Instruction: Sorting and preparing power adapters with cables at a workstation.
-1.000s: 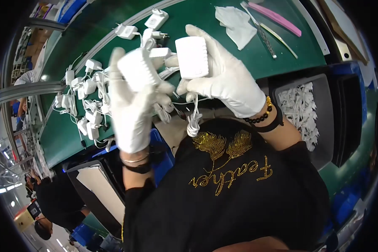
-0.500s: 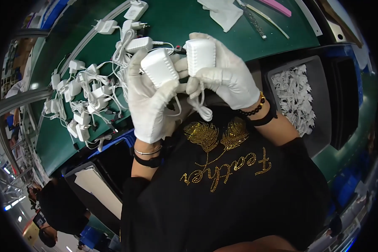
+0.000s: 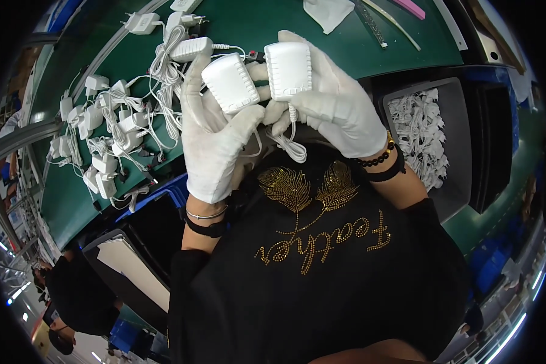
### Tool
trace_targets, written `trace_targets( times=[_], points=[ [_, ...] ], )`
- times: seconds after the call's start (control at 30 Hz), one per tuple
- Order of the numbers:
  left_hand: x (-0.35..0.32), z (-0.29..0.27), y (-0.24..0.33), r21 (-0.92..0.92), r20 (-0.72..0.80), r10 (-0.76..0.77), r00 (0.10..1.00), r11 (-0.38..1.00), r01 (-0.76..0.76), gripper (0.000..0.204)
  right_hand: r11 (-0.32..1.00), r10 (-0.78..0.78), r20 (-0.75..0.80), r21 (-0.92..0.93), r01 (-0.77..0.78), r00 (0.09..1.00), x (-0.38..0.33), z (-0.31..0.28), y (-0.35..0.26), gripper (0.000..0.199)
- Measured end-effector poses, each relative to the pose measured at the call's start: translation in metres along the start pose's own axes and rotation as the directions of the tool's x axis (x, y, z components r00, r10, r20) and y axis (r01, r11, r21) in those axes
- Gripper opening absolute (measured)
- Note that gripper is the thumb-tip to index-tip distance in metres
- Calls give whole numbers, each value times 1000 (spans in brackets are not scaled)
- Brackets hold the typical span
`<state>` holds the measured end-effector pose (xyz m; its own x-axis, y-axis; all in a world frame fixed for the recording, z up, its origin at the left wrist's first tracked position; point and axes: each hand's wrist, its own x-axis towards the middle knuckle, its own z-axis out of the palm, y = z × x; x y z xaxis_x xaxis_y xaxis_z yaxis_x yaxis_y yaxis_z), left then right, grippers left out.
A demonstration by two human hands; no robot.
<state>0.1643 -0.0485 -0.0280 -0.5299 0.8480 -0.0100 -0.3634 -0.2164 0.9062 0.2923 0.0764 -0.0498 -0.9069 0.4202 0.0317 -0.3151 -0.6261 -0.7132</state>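
White gloves cover both my hands, raised side by side over the front edge of the green bench. My left hand is closed around a white power adapter, its broad face turned up and tilted a little. Beside it, my right hand grips a second white power adapter, held nearly upright. From the lower end of that one a white cable hangs in a bundled loop. The two adapters are close together but apart. Glove fingers hide their edges and undersides.
Several white adapters with cables lie heaped on the green bench at left. A white cloth, tweezers-like strip and pink strip lie far right. A grey bin holds white scraps. Another person is at lower left.
The bench items and both hands appear slightly higher and shifted in the picture. Each hand keeps its adapter, and the left adapter is turned slightly more upright.
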Motion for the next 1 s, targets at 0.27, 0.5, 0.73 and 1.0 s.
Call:
trace_targets(
  times=[0.27,0.5,0.73,1.0],
  points=[
    [-1,4,-3,4,-71,-54,996,999,54,81,975,123,-162,-162,-149,979,-1,3,-3,79],
    [6,5,-3,76,-33,-9,999,997,11,76,953,73,-170,-279,-119,983,-4,12,-2,81],
    [17,7,6,-22,-52,-130,990,991,129,70,972,71,-197,-207,-112,978,-3,15,-10,80],
    [24,8,-10,116,-40,-68,997,991,72,71,944,89,-244,-290,-160,966,3,5,-11,80]
  ],
)
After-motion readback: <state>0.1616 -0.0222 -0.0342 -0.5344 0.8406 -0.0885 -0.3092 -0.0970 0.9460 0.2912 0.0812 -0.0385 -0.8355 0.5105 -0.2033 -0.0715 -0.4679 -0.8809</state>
